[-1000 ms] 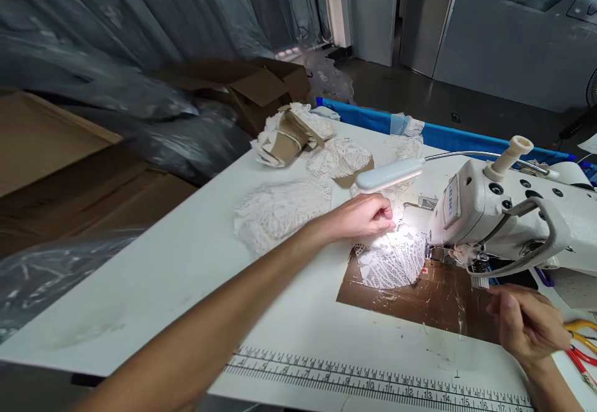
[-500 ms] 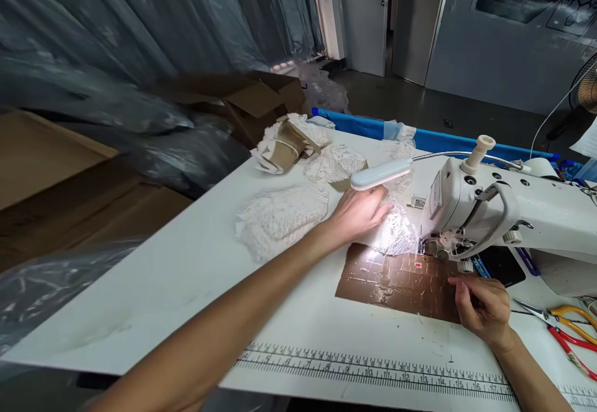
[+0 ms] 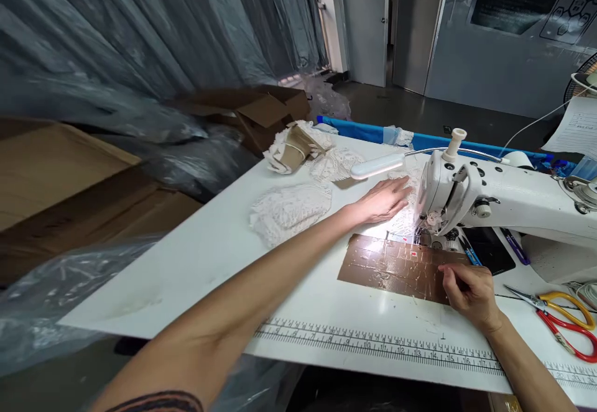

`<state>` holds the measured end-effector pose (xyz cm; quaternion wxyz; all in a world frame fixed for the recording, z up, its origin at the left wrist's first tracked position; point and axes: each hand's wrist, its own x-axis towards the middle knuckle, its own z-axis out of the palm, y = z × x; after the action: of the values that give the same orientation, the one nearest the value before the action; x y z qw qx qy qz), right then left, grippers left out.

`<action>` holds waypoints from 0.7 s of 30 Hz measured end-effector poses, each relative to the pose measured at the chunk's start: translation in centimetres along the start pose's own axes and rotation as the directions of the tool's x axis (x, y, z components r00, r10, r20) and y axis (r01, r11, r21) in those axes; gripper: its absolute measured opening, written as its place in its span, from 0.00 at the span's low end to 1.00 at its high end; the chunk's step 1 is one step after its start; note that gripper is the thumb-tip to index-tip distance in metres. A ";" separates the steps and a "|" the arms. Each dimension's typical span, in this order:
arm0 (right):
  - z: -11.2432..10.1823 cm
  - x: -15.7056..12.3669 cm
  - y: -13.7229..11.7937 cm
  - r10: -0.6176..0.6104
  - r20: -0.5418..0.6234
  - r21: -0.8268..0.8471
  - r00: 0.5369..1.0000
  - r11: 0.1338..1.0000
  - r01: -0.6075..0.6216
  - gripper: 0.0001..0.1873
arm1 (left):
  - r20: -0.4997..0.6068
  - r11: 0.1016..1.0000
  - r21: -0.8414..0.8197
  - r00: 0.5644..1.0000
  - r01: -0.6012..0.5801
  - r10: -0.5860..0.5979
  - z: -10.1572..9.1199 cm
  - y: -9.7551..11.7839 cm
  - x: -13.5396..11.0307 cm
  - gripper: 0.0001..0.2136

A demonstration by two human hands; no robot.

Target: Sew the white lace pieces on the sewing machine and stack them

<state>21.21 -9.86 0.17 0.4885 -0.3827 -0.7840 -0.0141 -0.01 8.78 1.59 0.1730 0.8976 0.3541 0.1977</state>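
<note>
1. Hazard at needle: left hand (image 3: 387, 201) lies flat on the lace piece (image 3: 403, 220), fingertips close to the presser foot of the sewing machine (image 3: 504, 204). In my judgement, a machine start with the fingers this near would put them at risk of a strike.
2. Hazard to fabric: the lace piece is openwork and thin. Uneven pressure from one palm could skew or bunch it under the foot, and a thread could snag on the cracked brown taped patch (image 3: 396, 266) on the table (image 3: 209, 256).
3. Hazard at right side: scissors (image 3: 564, 319) lie open-bladed near the right forearm; a careless sweep of the arm could catch them.
4. Left arm pose: stretched long across the table, wrist low, palm down. Fingers are extended and together, pressing on the lace rather than gripping anything.
5. Right hand (image 3: 466, 288) pose: resting at the near right corner of the brown patch, knuckles up, fingers curled in, thumb against forefinger. Whether anything thin is pinched there cannot be told.
6. Location of work: the lace piece sits under the lamp (image 3: 377, 166), beside the needle, partly under the left palm. A separate lace pile (image 3: 289, 213) lies apart to its left.
</note>
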 end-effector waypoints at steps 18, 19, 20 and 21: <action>0.3 -1.7 -1.0 -0.120 0.111 0.075 0.987 0.991 0.112 0.08 | -0.274 0.895 0.117 0.880 0.431 -0.388 -11.4 -2.4 -18.0 0.19; 0.3 -1.8 -1.0 -0.120 0.114 0.072 0.986 0.991 0.112 0.08 | -0.242 0.902 0.123 0.894 0.413 -0.376 -10.9 -2.3 -18.0 0.19; 0.3 -1.8 -1.0 -0.121 0.117 0.070 0.986 0.991 0.114 0.07 | -0.223 0.908 0.143 0.907 0.394 -0.358 -10.5 -2.2 -18.0 0.18; 0.3 -1.8 -1.0 -0.125 0.117 0.068 0.985 0.991 0.117 0.07 | -0.218 0.910 0.171 0.916 0.377 -0.338 -10.1 -2.2 -17.9 0.16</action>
<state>20.75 -11.47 -1.07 0.4497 -0.3194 -0.8341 0.0037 -18.11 -0.57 5.14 0.0774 0.8083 0.5461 0.2059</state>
